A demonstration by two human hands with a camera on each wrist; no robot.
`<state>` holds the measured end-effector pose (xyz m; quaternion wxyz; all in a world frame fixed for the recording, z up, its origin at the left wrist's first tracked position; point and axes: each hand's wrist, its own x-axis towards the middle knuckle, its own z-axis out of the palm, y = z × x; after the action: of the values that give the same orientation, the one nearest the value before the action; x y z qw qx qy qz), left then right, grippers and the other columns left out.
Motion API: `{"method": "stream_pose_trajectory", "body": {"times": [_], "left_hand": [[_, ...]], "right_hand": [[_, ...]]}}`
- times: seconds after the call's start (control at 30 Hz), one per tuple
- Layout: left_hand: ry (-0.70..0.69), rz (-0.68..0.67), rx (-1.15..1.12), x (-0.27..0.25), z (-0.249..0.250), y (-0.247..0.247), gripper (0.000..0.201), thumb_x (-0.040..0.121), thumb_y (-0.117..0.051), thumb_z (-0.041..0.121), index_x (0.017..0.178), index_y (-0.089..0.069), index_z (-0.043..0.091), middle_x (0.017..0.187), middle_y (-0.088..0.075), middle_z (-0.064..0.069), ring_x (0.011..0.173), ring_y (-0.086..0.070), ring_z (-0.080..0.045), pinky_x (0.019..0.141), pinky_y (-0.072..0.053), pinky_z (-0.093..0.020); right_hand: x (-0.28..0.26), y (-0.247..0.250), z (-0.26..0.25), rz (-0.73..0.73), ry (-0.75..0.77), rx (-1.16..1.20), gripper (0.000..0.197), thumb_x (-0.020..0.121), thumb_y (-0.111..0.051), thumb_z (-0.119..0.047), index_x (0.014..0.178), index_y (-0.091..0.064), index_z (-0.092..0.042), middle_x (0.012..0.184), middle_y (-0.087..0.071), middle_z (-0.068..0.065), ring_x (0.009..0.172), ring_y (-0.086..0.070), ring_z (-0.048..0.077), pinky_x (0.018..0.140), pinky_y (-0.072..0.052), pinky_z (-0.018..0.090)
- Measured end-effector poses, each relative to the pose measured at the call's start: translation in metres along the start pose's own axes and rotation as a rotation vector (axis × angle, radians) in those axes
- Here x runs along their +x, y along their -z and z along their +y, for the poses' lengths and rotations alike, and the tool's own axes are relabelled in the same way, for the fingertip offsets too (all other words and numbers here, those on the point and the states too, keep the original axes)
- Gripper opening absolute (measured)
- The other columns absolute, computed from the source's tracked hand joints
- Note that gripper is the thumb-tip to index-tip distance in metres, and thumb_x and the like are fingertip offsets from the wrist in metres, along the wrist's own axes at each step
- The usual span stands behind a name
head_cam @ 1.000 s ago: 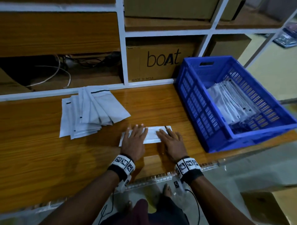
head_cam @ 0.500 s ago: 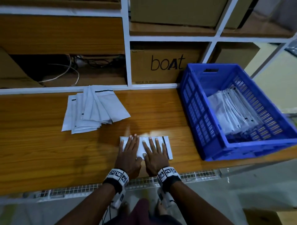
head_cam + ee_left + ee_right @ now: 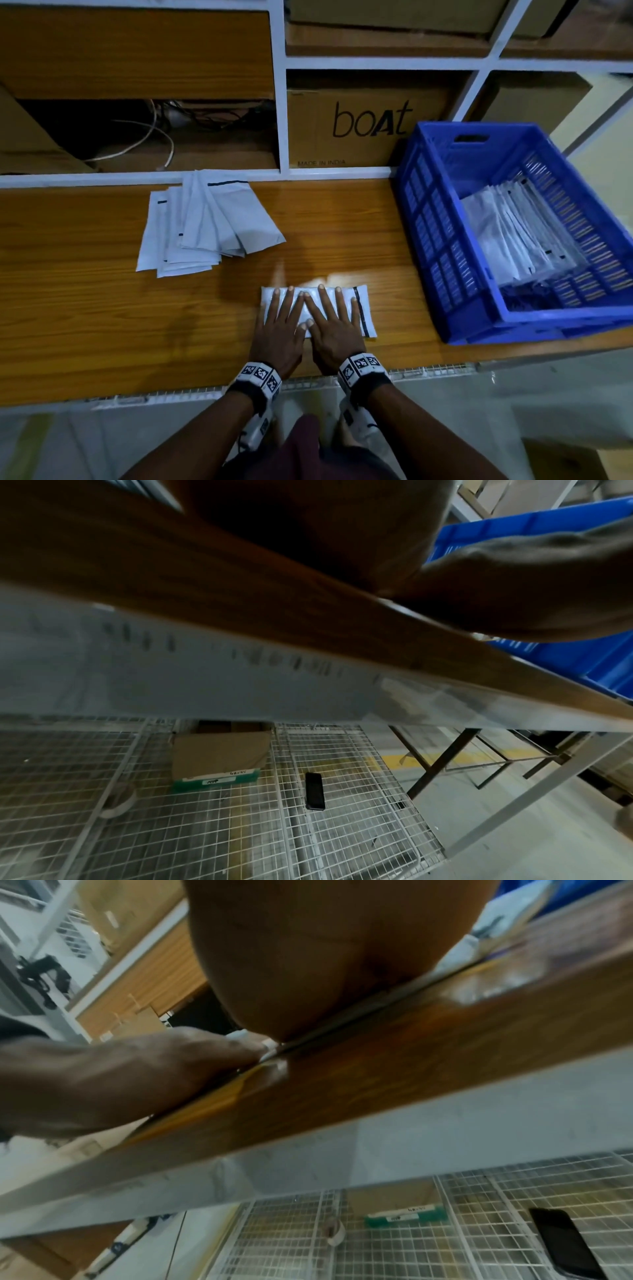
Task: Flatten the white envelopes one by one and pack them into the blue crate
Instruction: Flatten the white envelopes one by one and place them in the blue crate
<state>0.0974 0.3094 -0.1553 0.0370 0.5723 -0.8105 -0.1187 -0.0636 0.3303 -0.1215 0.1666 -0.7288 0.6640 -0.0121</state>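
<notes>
One white envelope (image 3: 363,310) with a dark strip at its right end lies flat near the front edge of the wooden table (image 3: 102,325). My left hand (image 3: 281,322) and right hand (image 3: 330,320) press on it side by side, fingers straight and spread. A fanned pile of white envelopes (image 3: 205,226) sits at the back left of the table. The blue crate (image 3: 438,219) stands at the right and holds several packed envelopes (image 3: 513,240). The wrist views show my palms flat on the table, the envelope's edge (image 3: 270,1045) under them.
A shelf unit with white dividers (image 3: 279,102) rises behind the table; a brown "boAt" carton (image 3: 370,120) and loose cables (image 3: 154,137) sit in it. Below the table a wire-mesh shelf (image 3: 205,818) carries a cardboard box (image 3: 219,753) and a black phone (image 3: 315,791).
Both hands slid together from the envelope's ends to its middle, still pressing it flat. The envelope lies more fully spread, its dark strip now showing at the right.
</notes>
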Motion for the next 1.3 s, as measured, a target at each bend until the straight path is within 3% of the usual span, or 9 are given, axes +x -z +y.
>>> {"method": "stream_pose_trajectory", "body": {"times": [0.47, 0.57, 0.67, 0.8, 0.93, 1.03, 1.1, 1.17, 1.3], "left_hand": [[-0.017, 0.015, -0.035, 0.001, -0.003, -0.004, 0.066, 0.104, -0.029, 0.041, 0.164, -0.006, 0.027, 0.172, 0.003, 0.002, 0.158, 0.009, -0.022, 0.126, -0.007, -0.053], [-0.019, -0.019, -0.025, 0.002, -0.002, -0.002, 0.065, 0.105, -0.025, 0.043, 0.164, -0.001, 0.029, 0.171, 0.009, 0.004, 0.157, 0.015, -0.021, 0.127, -0.004, -0.053], [-0.003, -0.041, -0.039, 0.002, -0.003, -0.001, 0.067, 0.105, -0.024, 0.046, 0.163, 0.004, 0.031, 0.170, 0.015, 0.006, 0.156, 0.018, -0.019, 0.127, -0.002, -0.052], [-0.020, -0.083, -0.044, 0.005, -0.007, 0.003, 0.072, 0.101, -0.030, 0.051, 0.163, 0.003, 0.033, 0.168, 0.017, 0.008, 0.156, 0.017, -0.019, 0.126, -0.003, -0.054], [-0.048, -0.045, 0.013, 0.002, -0.005, 0.013, 0.073, 0.101, -0.033, 0.055, 0.162, 0.002, 0.035, 0.169, 0.016, 0.004, 0.157, 0.015, -0.023, 0.125, 0.005, -0.056], [-0.086, -0.015, 0.050, 0.003, 0.003, 0.018, 0.068, 0.103, -0.029, 0.052, 0.163, -0.003, 0.033, 0.171, 0.007, 0.002, 0.158, 0.010, -0.026, 0.123, 0.009, -0.056], [-0.063, -0.028, 0.022, 0.003, 0.008, 0.013, 0.065, 0.105, -0.024, 0.050, 0.162, 0.002, 0.033, 0.171, 0.011, 0.003, 0.156, 0.018, -0.023, 0.123, 0.013, -0.053], [-0.029, -0.025, -0.014, 0.001, 0.009, 0.006, 0.064, 0.105, -0.020, 0.047, 0.162, 0.004, 0.033, 0.171, 0.012, 0.005, 0.155, 0.022, -0.019, 0.123, 0.011, -0.052], [-0.020, -0.039, 0.003, 0.001, 0.010, 0.003, 0.063, 0.106, -0.023, 0.044, 0.164, -0.007, 0.028, 0.171, 0.009, 0.005, 0.157, 0.016, -0.021, 0.123, 0.008, -0.052]], "right_hand": [[0.011, -0.010, 0.005, -0.047, -0.017, -0.013, 0.058, 0.104, -0.011, -0.046, 0.159, 0.004, -0.037, 0.166, 0.017, -0.003, 0.152, 0.021, 0.027, 0.120, 0.013, 0.054], [0.016, -0.005, 0.010, -0.107, -0.017, -0.012, 0.058, 0.104, -0.015, -0.048, 0.157, 0.010, -0.042, 0.165, 0.020, -0.006, 0.152, 0.022, 0.026, 0.119, 0.017, 0.050], [0.018, 0.009, 0.019, -0.109, 0.001, 0.037, 0.059, 0.105, -0.023, -0.049, 0.158, 0.001, -0.042, 0.167, 0.013, -0.004, 0.153, 0.016, 0.025, 0.121, 0.012, 0.049], [0.005, 0.000, 0.027, -0.052, -0.039, -0.024, 0.058, 0.103, -0.014, -0.059, 0.157, 0.004, -0.045, 0.163, 0.026, -0.008, 0.150, 0.027, 0.024, 0.120, 0.015, 0.050], [0.004, -0.008, 0.025, -0.050, -0.061, -0.031, 0.058, 0.103, -0.009, -0.057, 0.157, 0.006, -0.043, 0.164, 0.024, -0.006, 0.149, 0.029, 0.023, 0.120, 0.015, 0.051], [0.006, -0.007, 0.026, -0.070, -0.065, -0.044, 0.060, 0.102, -0.008, -0.057, 0.157, 0.009, -0.042, 0.163, 0.027, -0.005, 0.149, 0.029, 0.026, 0.119, 0.017, 0.051], [0.006, -0.005, 0.026, -0.099, -0.070, -0.039, 0.060, 0.102, -0.009, -0.057, 0.157, 0.012, -0.042, 0.162, 0.029, -0.005, 0.149, 0.029, 0.027, 0.119, 0.016, 0.053], [0.007, 0.002, 0.022, -0.122, -0.072, -0.031, 0.060, 0.102, -0.008, -0.057, 0.156, 0.014, -0.042, 0.162, 0.030, -0.003, 0.148, 0.031, 0.029, 0.118, 0.017, 0.056], [0.003, 0.007, 0.006, -0.058, -0.015, -0.072, 0.059, 0.103, -0.008, -0.051, 0.158, 0.011, -0.038, 0.162, 0.028, -0.005, 0.146, 0.034, 0.028, 0.117, 0.018, 0.057]]}}
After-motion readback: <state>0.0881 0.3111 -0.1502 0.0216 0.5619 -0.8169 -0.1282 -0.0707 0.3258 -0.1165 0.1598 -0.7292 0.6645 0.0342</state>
